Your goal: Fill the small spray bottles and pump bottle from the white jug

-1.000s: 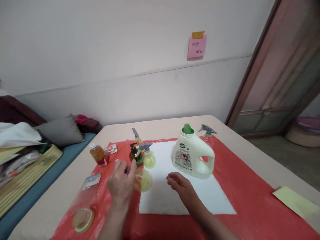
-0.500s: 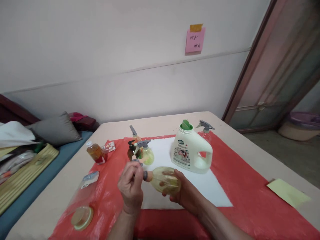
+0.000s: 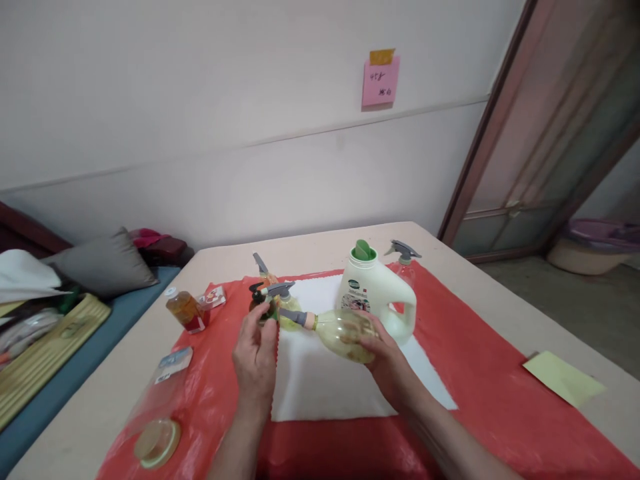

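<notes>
My right hand (image 3: 387,357) is wrapped round the body of a translucent yellow-green spray bottle (image 3: 340,333). The bottle lies tilted in the air, its grey and peach spray head pointing left. Just left of that head, my left hand (image 3: 256,350) is raised with its fingers loosely bent and apart, nothing between them. Behind the left fingers stand a dark pump bottle (image 3: 256,307), partly hidden, and a second yellow-green spray bottle (image 3: 289,320) with a grey trigger. A large white detergent jug (image 3: 373,283) with a green cap is partly covered by the held bottle.
A white cloth (image 3: 330,397) lies on red plastic sheeting (image 3: 480,373). At the left are an amber bottle (image 3: 186,311), a small packet (image 3: 215,297) and a round lidded container (image 3: 157,443). Another spray bottle (image 3: 405,257) stands behind the jug; a yellow paper (image 3: 565,379) lies right.
My left hand has let go of the spray head and its fingers have opened. The held bottle has risen slightly, its spray head now uncovered. The view has shifted a little.
</notes>
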The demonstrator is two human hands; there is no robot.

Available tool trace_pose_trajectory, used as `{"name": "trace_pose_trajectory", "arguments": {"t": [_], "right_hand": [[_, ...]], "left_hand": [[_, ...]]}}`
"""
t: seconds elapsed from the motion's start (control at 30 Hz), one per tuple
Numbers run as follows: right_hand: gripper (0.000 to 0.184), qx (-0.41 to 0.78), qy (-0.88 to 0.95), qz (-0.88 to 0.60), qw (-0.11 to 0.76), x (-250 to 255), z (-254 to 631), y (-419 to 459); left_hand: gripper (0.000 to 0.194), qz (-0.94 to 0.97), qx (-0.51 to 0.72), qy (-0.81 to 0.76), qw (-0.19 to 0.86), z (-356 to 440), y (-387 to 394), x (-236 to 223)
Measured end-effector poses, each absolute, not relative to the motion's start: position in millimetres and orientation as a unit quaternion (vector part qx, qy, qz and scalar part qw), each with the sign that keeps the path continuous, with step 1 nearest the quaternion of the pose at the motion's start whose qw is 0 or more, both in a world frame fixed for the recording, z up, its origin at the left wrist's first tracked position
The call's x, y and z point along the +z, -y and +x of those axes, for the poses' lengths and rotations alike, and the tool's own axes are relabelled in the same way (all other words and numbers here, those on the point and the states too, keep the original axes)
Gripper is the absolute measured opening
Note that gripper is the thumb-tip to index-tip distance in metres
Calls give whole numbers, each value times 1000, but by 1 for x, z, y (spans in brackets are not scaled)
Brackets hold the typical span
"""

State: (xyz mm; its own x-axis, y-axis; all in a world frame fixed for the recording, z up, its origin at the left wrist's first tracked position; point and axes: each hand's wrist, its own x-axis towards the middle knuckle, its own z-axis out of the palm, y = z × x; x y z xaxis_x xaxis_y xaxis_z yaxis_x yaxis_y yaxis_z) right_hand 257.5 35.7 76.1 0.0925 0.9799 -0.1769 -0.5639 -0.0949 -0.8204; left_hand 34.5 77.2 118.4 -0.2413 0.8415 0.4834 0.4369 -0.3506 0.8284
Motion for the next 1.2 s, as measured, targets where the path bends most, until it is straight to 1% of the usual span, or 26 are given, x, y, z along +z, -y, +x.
{"name": "trace_pose_trajectory", "arguments": {"t": [0.07, 0.17, 0.23, 0.3, 0.43, 0.53, 0.63, 0.73, 0.83, 0.9, 0.97, 1.07, 1.2], "right_hand": [[63, 612, 281, -413, 613, 78, 268, -37], [53, 605, 306, -408, 611, 79, 279, -39], [48, 602, 314, -404, 612, 80, 283, -40], [45, 598, 316, -405, 615, 82, 285, -41], [49, 595, 311, -413, 615, 86, 287, -39], [56, 580, 333, -418, 615, 89, 287, -36], [58, 576, 331, -412, 624, 90, 287, -36], [51, 593, 300, -411, 624, 90, 288, -38], [43, 623, 263, -404, 616, 89, 290, -40], [41, 638, 245, -404, 609, 88, 290, -41], [39, 644, 240, -407, 602, 86, 290, -41], [40, 639, 255, -409, 599, 83, 290, -41], [49, 633, 281, -400, 600, 83, 289, -39]], "left_hand": [[46, 623, 558, -512, 194, 30, -81, 118], [60, 660, 481, -493, 298, 26, -88, 115], [60, 651, 444, -493, 369, 27, -90, 112], [60, 623, 447, -486, 420, 32, -90, 110], [73, 521, 473, -479, 526, 49, -85, 110], [66, 409, 462, -503, 606, 58, -81, 111], [57, 350, 443, -505, 653, 59, -82, 109], [54, 362, 443, -503, 648, 51, -88, 106], [49, 430, 508, -469, 581, 43, -92, 105], [58, 481, 543, -418, 546, 42, -92, 106], [66, 510, 539, -394, 543, 45, -89, 107], [65, 505, 511, -425, 550, 50, -86, 107], [71, 450, 511, -474, 558, 52, -90, 104]]}}
